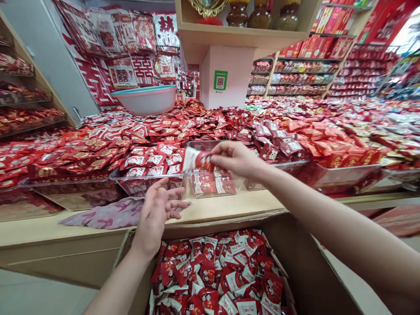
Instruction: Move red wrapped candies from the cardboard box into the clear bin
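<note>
Pink pillar [226,65], pale wooden shelves [241,33]

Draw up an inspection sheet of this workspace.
Surface: pale wooden counter, open cardboard box at its front.
Job's things: one red-and-white packet held above a low-filled clear bin; many loose packets in the box.
Clutter: crumpled patterned cloth lying on the counter.
Grippers: right hand pinches the held packet; left hand open, fingers spread, nothing seen in it.
Cables: nothing seen.
Surroundings: heaped bins either side, a basin behind, stocked shelves beyond.
</note>
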Tool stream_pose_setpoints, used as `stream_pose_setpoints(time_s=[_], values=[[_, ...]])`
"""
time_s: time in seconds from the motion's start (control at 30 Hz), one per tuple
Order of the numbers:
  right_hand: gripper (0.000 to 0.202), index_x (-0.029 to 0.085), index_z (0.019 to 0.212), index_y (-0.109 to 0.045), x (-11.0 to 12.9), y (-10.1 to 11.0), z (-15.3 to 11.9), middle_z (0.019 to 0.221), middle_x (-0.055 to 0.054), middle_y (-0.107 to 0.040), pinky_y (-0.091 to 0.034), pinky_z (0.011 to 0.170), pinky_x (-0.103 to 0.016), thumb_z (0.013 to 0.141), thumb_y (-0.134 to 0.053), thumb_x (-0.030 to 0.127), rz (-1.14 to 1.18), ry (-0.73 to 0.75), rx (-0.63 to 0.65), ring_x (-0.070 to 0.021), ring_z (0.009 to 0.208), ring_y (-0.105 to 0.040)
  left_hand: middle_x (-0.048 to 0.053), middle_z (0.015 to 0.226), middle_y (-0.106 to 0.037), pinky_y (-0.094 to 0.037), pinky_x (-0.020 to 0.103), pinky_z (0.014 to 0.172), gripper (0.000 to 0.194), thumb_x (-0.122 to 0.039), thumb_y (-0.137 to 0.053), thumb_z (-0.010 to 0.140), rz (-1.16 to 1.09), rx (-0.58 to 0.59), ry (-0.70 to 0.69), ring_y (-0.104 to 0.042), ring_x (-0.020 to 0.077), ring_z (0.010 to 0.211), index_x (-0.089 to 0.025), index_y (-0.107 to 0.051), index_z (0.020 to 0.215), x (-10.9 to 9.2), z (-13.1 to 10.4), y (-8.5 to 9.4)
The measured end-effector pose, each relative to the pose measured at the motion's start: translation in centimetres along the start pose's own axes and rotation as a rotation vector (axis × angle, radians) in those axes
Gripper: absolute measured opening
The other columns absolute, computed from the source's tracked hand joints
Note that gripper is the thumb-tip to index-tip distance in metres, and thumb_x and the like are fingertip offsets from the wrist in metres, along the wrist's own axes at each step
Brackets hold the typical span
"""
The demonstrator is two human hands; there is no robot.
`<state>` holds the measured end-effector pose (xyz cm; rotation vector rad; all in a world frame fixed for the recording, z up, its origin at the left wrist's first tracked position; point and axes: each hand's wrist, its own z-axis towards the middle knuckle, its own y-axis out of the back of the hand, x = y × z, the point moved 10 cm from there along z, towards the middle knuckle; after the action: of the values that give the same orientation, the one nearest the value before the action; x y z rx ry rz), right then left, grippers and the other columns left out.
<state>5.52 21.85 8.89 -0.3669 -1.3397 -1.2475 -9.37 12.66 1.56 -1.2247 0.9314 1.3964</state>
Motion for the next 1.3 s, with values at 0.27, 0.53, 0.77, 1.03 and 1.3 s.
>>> stream_pose_setpoints(time_s=[0.27,0.53,0.77,1.03,1.3], values=[[0.01,0.013,0.071,-0.049,-3.2,-7.8,-4.8,0.052,0.005,-0.045,-0.033,0.044,-0.017,0.072,-0.054,0.022,0.232,-0.126,0.302,-0.0044,0.046,-0.041,-0.002,0.066,-0.062,-0.043,0.018,0.042,0.06,-0.032,-0.066,0.063,0.061,0.058,0.186,-0.06,0.012,0.051,-0.021,-0.037,0.115,1.4,-1.2,-2.6],[0.028,0.014,0.066,-0.05,-5.3,-8.2,-5.9,0.056,0.002,-0.051,-0.035,0.048,-0.019,0.069,-0.057,0.041,0.439,-0.163,0.19,-0.0063,0.051,-0.045,0.0,0.077,-0.065,-0.051,0.026,0.052,0.061,-0.029,-0.065,0.065,0.035,0.119,0.236,-0.064,0.0149,0.057,-0.022,-0.034,0.117,2.5,-1.6,-2.8],[0.029,0.015,0.066,-0.048,-5.4,-7.9,-6.5,0.051,0.004,-0.046,-0.031,0.044,-0.019,0.07,-0.055,0.042,0.452,-0.203,0.143,-0.0059,0.045,-0.04,-0.001,0.067,-0.063,-0.045,0.022,0.04,0.06,-0.039,-0.061,0.065,0.131,0.106,0.256,-0.06,0.0135,0.045,-0.022,-0.034,0.116,1.9,-1.5,-2.4],[0.014,0.015,0.07,-0.046,-1.7,4.9,0.3,0.062,0.002,-0.048,-0.037,0.048,-0.019,0.078,-0.048,0.027,0.066,-0.05,-0.319,-0.0052,0.05,-0.041,0.001,0.064,-0.063,-0.045,0.022,0.048,0.043,-0.045,-0.056,0.067,0.371,0.034,0.157,-0.058,0.0129,0.053,-0.017,-0.051,0.099,2.3,0.6,1.3],[0.016,0.014,0.062,-0.044,-6.6,4.1,7.2,0.053,0.003,-0.046,-0.038,0.042,-0.018,0.076,-0.051,0.018,0.155,-0.365,-0.222,-0.0036,0.041,-0.04,0.003,0.07,-0.065,-0.047,0.025,0.049,0.048,-0.046,-0.063,0.058,0.392,-0.012,0.117,-0.06,0.0171,0.058,-0.021,-0.056,0.098,2.4,0.5,1.0]])
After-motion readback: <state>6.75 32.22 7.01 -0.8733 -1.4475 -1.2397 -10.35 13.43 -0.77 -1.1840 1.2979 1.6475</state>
